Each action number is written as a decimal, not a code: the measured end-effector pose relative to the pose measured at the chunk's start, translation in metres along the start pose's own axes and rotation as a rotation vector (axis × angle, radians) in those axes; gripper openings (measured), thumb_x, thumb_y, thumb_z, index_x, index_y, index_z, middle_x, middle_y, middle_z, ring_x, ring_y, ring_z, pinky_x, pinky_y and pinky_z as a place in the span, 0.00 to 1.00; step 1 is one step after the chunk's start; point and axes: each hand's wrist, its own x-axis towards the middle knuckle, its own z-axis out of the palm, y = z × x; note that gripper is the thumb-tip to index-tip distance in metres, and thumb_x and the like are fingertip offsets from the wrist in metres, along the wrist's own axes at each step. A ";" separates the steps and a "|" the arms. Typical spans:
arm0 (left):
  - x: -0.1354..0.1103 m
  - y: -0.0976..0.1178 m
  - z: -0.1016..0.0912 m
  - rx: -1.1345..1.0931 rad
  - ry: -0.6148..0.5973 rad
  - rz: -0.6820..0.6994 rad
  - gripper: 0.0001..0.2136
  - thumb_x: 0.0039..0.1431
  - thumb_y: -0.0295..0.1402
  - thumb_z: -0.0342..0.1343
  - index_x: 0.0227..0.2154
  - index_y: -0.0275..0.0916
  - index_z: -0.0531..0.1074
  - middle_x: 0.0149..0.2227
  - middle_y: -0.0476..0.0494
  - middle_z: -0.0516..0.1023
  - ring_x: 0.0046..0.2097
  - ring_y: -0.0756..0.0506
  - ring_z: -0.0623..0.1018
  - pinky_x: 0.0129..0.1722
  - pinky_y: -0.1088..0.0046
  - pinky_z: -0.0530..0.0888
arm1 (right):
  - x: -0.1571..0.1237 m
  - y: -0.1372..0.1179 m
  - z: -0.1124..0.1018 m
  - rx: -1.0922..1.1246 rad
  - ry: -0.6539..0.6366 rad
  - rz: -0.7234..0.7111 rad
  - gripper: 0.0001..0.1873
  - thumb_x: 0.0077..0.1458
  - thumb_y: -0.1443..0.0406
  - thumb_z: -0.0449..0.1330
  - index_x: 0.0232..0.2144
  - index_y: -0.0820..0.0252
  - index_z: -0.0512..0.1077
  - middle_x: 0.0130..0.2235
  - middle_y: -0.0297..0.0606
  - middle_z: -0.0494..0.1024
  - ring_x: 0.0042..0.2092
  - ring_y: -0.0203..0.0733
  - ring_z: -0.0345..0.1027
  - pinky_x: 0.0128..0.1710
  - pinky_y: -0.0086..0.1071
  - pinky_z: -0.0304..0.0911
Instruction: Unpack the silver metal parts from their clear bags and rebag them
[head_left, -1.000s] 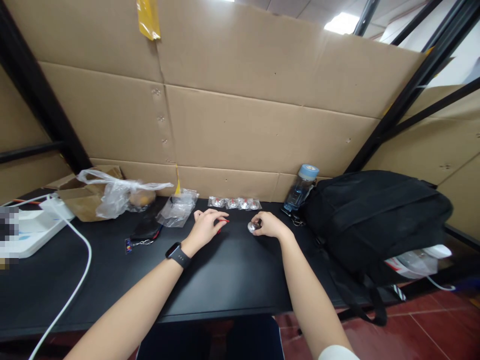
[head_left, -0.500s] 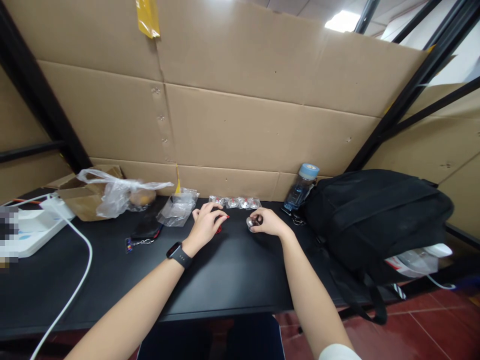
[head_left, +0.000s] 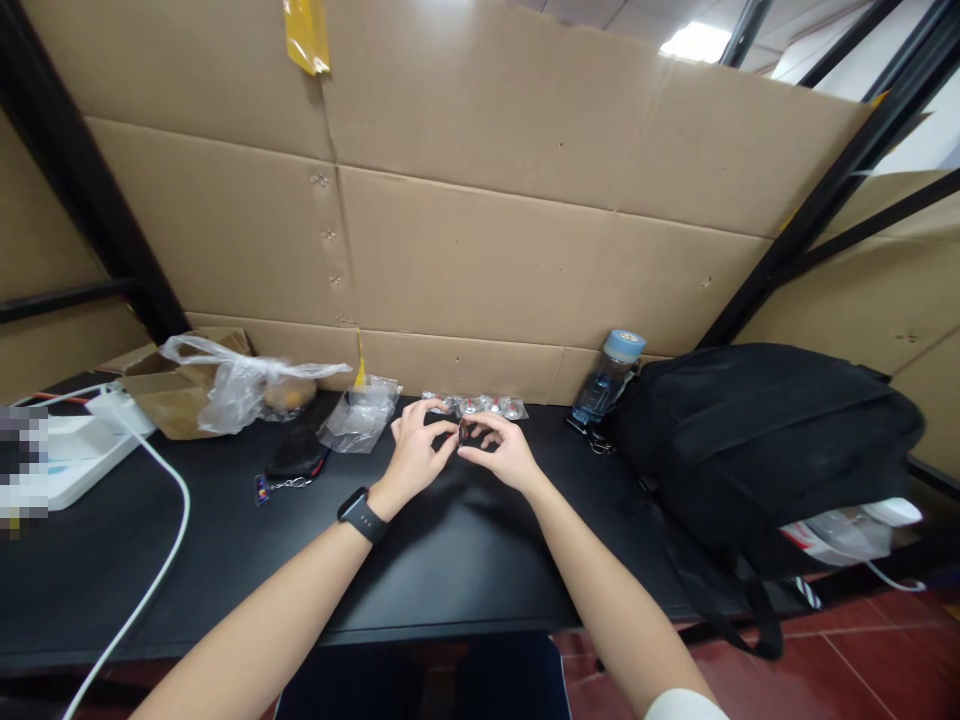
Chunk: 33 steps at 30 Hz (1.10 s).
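My left hand [head_left: 413, 452] and my right hand [head_left: 501, 449] meet above the black table [head_left: 225, 540], fingertips pinched together on a small dark round part [head_left: 463, 433] held between them. The left wrist wears a black watch [head_left: 362, 514]. Just behind the hands, against the cardboard wall, lies a row of small clear packets with silver and red parts [head_left: 484, 405]. A crumpled clear packet [head_left: 358, 412] lies to the left of my left hand.
A blue-capped water bottle [head_left: 606, 378] and a big black backpack [head_left: 757, 440] fill the right side. At the left are a brown box with a plastic bag [head_left: 225, 385], a black pouch with keychain [head_left: 292, 458], a white device [head_left: 67, 450] and a white cable [head_left: 161, 560].
My right hand lifted the small round part off the table and carried it left. Both hands have come together in a pinch on it; the red piece by the left fingers is no longer seen.
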 end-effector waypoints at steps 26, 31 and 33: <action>0.004 -0.001 -0.007 -0.006 -0.096 0.075 0.10 0.65 0.30 0.50 0.43 0.46 0.75 0.50 0.45 0.75 0.54 0.42 0.69 0.51 0.60 0.64 | -0.002 0.001 -0.006 -0.347 -0.124 -0.015 0.10 0.65 0.59 0.56 0.36 0.57 0.73 0.51 0.43 0.70 0.53 0.45 0.66 0.46 0.37 0.67; -0.001 -0.009 0.002 0.043 -0.244 0.134 0.10 0.61 0.41 0.57 0.45 0.50 0.77 0.55 0.46 0.73 0.59 0.38 0.64 0.52 0.57 0.62 | -0.003 -0.001 -0.008 -0.384 -0.114 -0.044 0.08 0.65 0.61 0.55 0.35 0.57 0.72 0.51 0.43 0.69 0.56 0.45 0.64 0.55 0.42 0.62; -0.004 -0.014 0.007 0.073 -0.306 0.152 0.09 0.60 0.38 0.58 0.42 0.49 0.78 0.56 0.45 0.73 0.59 0.37 0.63 0.52 0.56 0.62 | -0.002 -0.001 -0.009 -0.375 -0.088 -0.053 0.09 0.65 0.62 0.54 0.35 0.57 0.72 0.51 0.43 0.69 0.56 0.45 0.64 0.56 0.42 0.61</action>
